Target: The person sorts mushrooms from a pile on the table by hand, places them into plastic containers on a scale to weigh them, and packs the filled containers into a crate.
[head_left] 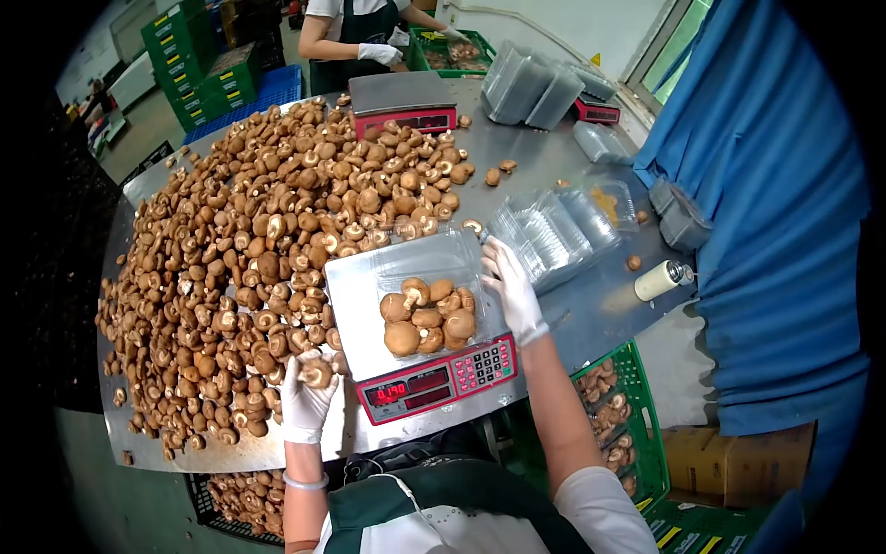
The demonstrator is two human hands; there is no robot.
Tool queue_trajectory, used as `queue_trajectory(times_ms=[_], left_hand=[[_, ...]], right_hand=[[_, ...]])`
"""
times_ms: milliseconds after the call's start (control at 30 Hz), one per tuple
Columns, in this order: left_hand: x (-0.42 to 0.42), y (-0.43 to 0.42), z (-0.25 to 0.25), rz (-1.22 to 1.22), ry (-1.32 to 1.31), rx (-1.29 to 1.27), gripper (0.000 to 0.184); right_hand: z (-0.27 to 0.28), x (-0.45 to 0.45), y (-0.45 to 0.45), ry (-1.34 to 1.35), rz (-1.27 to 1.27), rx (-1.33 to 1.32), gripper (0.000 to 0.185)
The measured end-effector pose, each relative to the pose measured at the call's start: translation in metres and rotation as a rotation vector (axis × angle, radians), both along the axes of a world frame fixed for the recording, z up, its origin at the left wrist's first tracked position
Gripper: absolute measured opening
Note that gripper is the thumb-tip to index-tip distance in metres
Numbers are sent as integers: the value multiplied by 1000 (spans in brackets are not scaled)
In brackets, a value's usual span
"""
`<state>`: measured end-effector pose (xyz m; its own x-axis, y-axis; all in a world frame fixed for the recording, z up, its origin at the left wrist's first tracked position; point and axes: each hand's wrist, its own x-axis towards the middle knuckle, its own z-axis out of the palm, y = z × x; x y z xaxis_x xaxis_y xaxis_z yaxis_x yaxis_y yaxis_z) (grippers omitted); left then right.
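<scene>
One mushroom is gripped in the left hand beside a scale bearing a part-filled tray, the right hand unclenched at the tray's edge; filling by weight appears underway, calling for careful placement.

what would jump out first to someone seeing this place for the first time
Probably the great heap of brown mushrooms spread across the left of the metal table. Next, the red scale at its near edge, bearing a clear container of mushrooms between the left hand and right hand. A bright blue cloth hangs at the right.
</scene>
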<state>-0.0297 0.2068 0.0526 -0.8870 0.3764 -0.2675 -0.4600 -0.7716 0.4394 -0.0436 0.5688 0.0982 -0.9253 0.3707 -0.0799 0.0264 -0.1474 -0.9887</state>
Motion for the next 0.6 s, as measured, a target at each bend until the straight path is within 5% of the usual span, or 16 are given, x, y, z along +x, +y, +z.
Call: queue_trajectory(times_ms=[167,300,367,467,600], left_hand=[[16,24,2,-49,-5,-212,36],[26,43,14,-85,100,-592,33],[27,50,19,-183,165,-600,36],[31,61,16,-235,181,-555,35],[26,77,18,-242,88,-577,15]], right_hand=[[-22,-43,7,-155,147,-300,57],[26,-14,-2,96,99,-84,55],[31,9,1,118,228,300,46],[18,43,-13,108,72,1091,44],[-14,63,-5,-87,157,856,31]])
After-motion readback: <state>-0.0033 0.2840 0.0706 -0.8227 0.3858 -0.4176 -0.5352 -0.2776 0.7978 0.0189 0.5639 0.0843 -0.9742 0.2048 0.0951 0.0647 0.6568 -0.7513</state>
